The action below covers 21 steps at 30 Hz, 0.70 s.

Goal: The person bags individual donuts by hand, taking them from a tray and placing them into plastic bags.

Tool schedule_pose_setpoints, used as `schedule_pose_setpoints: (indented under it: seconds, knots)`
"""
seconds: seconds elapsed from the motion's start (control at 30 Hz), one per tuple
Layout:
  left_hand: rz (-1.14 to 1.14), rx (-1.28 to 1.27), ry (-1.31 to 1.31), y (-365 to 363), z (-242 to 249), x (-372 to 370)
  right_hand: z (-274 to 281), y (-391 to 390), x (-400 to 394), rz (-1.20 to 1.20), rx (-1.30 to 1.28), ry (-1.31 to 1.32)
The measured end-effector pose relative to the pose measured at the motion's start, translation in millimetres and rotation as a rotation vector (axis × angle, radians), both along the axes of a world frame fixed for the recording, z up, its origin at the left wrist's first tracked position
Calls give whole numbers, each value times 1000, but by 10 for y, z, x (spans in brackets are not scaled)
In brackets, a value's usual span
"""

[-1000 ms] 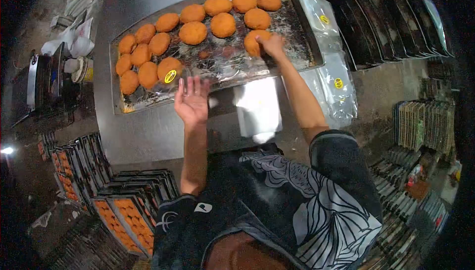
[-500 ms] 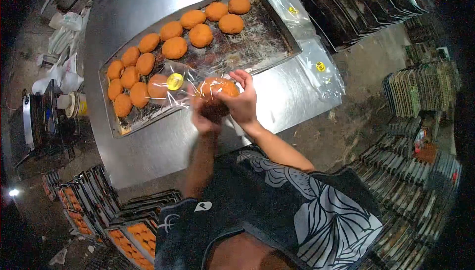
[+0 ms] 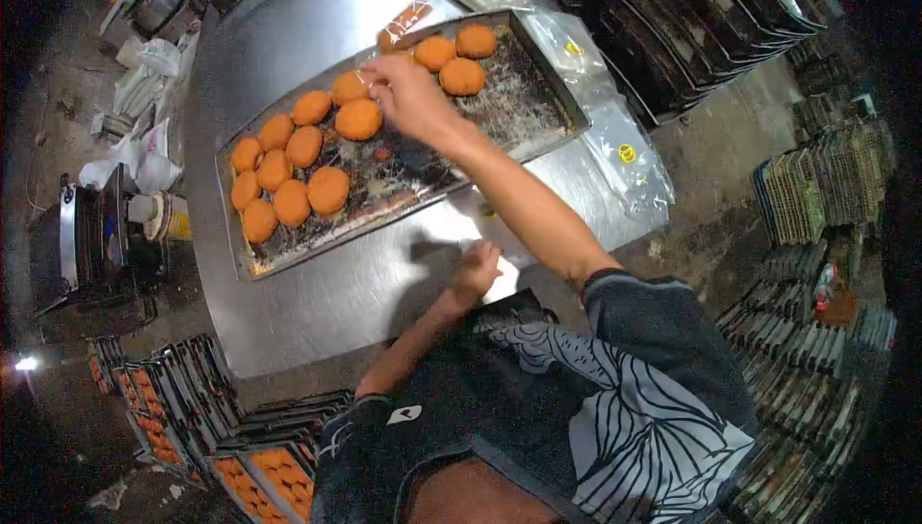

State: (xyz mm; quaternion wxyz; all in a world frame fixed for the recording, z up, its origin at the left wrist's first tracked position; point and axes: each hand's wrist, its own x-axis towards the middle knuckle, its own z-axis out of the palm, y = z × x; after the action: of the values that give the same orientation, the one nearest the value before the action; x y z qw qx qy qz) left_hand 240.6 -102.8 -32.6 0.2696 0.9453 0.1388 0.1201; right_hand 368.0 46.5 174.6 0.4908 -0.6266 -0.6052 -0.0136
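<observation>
Round orange-brown buns (image 3: pixel 328 190) lie in rows on a dark, worn baking tray (image 3: pixel 403 199). My right hand (image 3: pixel 411 99) reaches across the tray above the buns, its thumb and fingers apart with nothing visible between them. Just past the tray's far edge, a bun in clear plastic (image 3: pixel 407 24) is blurred, apart from my fingers. My left hand (image 3: pixel 473 272) is low over the near side of the metal table, fingers closed at what looks like a clear plastic bag (image 3: pixel 488 221) with a yellow mark. Glare hides most of that bag.
Flat clear bags with yellow labels (image 3: pixel 624 154) lie along the right side of the metal table (image 3: pixel 298 308). Dark trays (image 3: pixel 691 24) are stacked at the upper right. Racked trays of buns (image 3: pixel 264 476) stand at the lower left, and more stacked trays (image 3: pixel 816 193) at the right.
My hands have separated. The bagged bun has left them and is now beyond the tray. My right hand has moved up over the tray, and my left has dropped lower right.
</observation>
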Motion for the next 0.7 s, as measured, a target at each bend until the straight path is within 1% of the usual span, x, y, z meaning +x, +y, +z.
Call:
schedule_pose_setpoints:
  seconds: [0.03, 0.07, 0.1, 0.13, 0.17, 0.2, 0.23, 0.27, 0.3, 0.37, 0.4, 0.43, 0.5, 0.53, 0.57, 0.63, 0.67, 0.7]
  knots:
    - [-35, 85, -141, 18, -261, -14, -57, -21, -70, 36, 322, -8]
    - [-124, -12, 115, 88, -266, 4, -163, -277, -110, 77, 206, 7]
    - [-124, -7, 111, 130, -301, -23, -285, -696, -111, 117, 85, 24]
    - [-22, -398, -27, 132, -356, -89, -381, -1104, -59, 287, -382, 227]
    - [87, -791, -167, 139, -393, -159, -789, -1503, -58, 324, -722, 635]
    - [-210, -1170, -202, 365, 136, -166, -1253, -1850, -59, 332, -864, 607]
    - [115, -673, -4, 401, 330, -140, -995, -2164, -90, 369, -991, 732]
    - [171, -757, -9, 443, 391, -144, -1121, -2375, -137, 419, -864, 767]
    - [228, -846, -7, 433, 417, -155, -1129, -2434, -182, 354, -814, 783]
    - [134, -766, -163, 343, 590, -47, -904, -2338, -216, 99, -692, 856]
    - [85, -959, -155, 279, 752, -19, -986, -2317, -145, 76, -694, 762]
    - [82, -957, -158, 270, 667, 14, -1063, -2334, -123, 73, -692, 759]
    - [179, -1279, -221, 238, 398, 46, -1177, -2420, -127, 176, -365, 904]
    - [343, -1321, -105, 261, 415, 46, -1125, -2489, -164, 88, -370, 915]
    - [346, -1325, -102, 254, 532, 34, -1039, -2530, -200, 87, -375, 919]
    - [383, -1151, -89, 231, 725, 18, -898, -2580, -248, -225, -609, 590]
    - [254, -1006, 3, 213, 684, -7, -1022, -2572, -282, -236, -597, 484]
    - [262, -1015, 10, 171, 695, -10, -1102, -2549, -310, -232, -608, 490]
